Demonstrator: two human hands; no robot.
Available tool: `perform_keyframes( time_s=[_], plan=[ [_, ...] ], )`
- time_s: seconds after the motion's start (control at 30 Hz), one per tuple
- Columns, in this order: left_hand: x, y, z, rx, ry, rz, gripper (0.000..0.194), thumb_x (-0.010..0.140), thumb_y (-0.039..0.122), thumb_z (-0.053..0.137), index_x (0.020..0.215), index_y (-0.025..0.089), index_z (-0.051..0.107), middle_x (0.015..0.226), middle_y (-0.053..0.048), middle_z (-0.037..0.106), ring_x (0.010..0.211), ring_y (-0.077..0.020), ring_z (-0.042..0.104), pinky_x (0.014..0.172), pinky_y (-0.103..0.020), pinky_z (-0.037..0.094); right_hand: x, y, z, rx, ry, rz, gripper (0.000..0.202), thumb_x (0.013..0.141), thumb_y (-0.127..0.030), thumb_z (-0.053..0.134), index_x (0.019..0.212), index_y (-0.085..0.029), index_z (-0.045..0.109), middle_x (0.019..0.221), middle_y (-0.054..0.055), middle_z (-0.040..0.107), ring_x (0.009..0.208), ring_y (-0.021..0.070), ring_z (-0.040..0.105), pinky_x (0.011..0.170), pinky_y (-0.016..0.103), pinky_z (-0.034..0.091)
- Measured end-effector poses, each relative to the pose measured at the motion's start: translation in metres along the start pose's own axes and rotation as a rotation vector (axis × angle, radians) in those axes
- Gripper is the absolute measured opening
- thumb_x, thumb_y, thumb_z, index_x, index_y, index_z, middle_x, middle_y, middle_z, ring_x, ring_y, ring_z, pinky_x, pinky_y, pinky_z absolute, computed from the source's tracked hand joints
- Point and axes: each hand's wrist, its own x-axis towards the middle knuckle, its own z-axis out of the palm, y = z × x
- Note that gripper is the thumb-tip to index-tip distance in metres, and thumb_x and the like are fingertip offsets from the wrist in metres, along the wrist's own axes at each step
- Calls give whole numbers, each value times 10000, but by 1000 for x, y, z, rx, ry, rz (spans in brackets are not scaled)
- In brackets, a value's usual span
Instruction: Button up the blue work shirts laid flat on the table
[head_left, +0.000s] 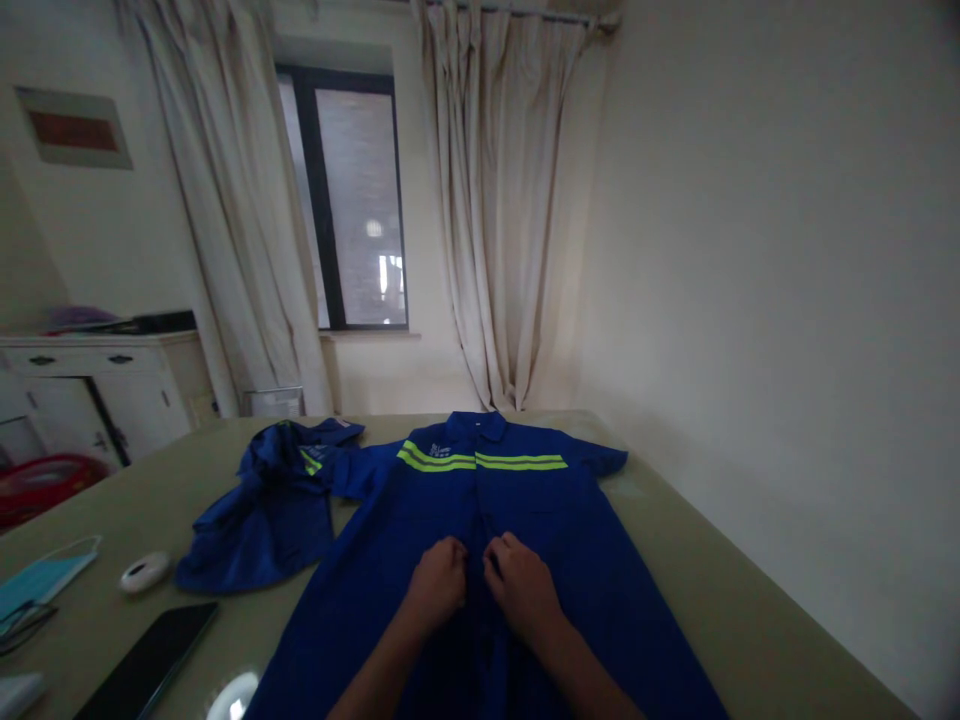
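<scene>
A blue short-sleeved work shirt (547,520) with yellow-green stripes across the chest lies spread face up on the table, collar at the far end. Both hands are at its front opening, about midway down. My left hand (441,582) has its fingers curled closed on the cloth just left of the opening. On the other side my right hand (523,582) pinches the cloth near the opening's right edge. A small gap separates the two hands. Their fingertips are partly hidden, so any button there cannot be made out.
Another blue garment (262,530) lies crumpled to the left, touching the shirt's sleeve. Nearer on the green table (750,600) are a black phone (150,660), a small white oval device (145,572), a light-blue face mask (45,585) and dark cables. A wall (810,350) borders the right.
</scene>
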Motion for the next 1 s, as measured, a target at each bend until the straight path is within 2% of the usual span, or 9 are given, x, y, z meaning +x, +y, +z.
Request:
perform_keyframes(
  time_s=[0.13, 0.23, 0.4, 0.47, 0.67, 0.87, 0.93, 1.0],
  plan=[
    [24, 13, 6, 5, 54, -39, 213, 956, 311, 524, 945, 171, 685, 908, -77, 766, 800, -185, 712, 672, -253, 477, 5, 14, 3, 193, 49, -22, 155, 968, -210, 540, 909, -215, 682, 949, 39, 707, 897, 182, 681, 782, 255, 442],
    [24, 16, 11, -5, 81, -22, 172, 910, 332, 607, 917, 186, 697, 943, -61, 769, 877, -195, 705, 714, -257, 468, 9, 20, 2, 345, 75, -34, 168, 970, -251, 555, 878, -207, 688, 922, 38, 714, 889, 186, 674, 800, 263, 448],
    [12, 10, 13, -37, 83, 55, 251, 969, 337, 503, 910, 205, 708, 944, -46, 756, 894, -193, 686, 746, -269, 437, 11, 22, -1, 436, 70, -47, 173, 972, -285, 561, 898, -211, 699, 941, 35, 714, 903, 185, 664, 825, 268, 451],
    [10, 9, 13, -47, 65, 67, 241, 970, 323, 489, 911, 217, 697, 918, -28, 749, 859, -184, 679, 717, -261, 423, 11, 22, -2, 430, 44, -54, 180, 977, -290, 555, 905, -214, 701, 949, 32, 713, 910, 183, 662, 827, 268, 447],
    [8, 11, 19, -61, 131, 68, 214, 989, 324, 436, 960, 248, 634, 971, 1, 721, 906, -169, 659, 755, -255, 413, 13, 23, -1, 354, -29, -49, 155, 947, -249, 574, 877, -217, 709, 929, 27, 712, 896, 185, 666, 806, 266, 439],
    [9, 7, 18, -205, 66, 204, 260, 985, 292, 396, 894, 213, 626, 873, -15, 692, 827, -173, 620, 755, -261, 453, 12, 20, 2, 434, 123, 74, 116, 894, -260, 658, 795, -210, 693, 838, 14, 709, 794, 180, 656, 730, 263, 450],
    [5, 6, 18, -165, 74, 240, 287, 984, 232, 352, 933, 211, 634, 910, -27, 681, 847, -172, 613, 776, -269, 454, 11, 20, 1, 428, 136, 94, 77, 861, -229, 676, 788, -215, 696, 840, 14, 711, 797, 185, 658, 735, 267, 458],
    [-1, 8, 19, -50, 110, 300, 276, 975, 215, 377, 1001, 224, 652, 1020, -45, 672, 955, -190, 606, 850, -294, 446, 11, 23, -1, 408, 147, 91, 76, 847, -193, 649, 805, -219, 706, 867, 26, 715, 830, 197, 666, 762, 278, 468]
  ],
)
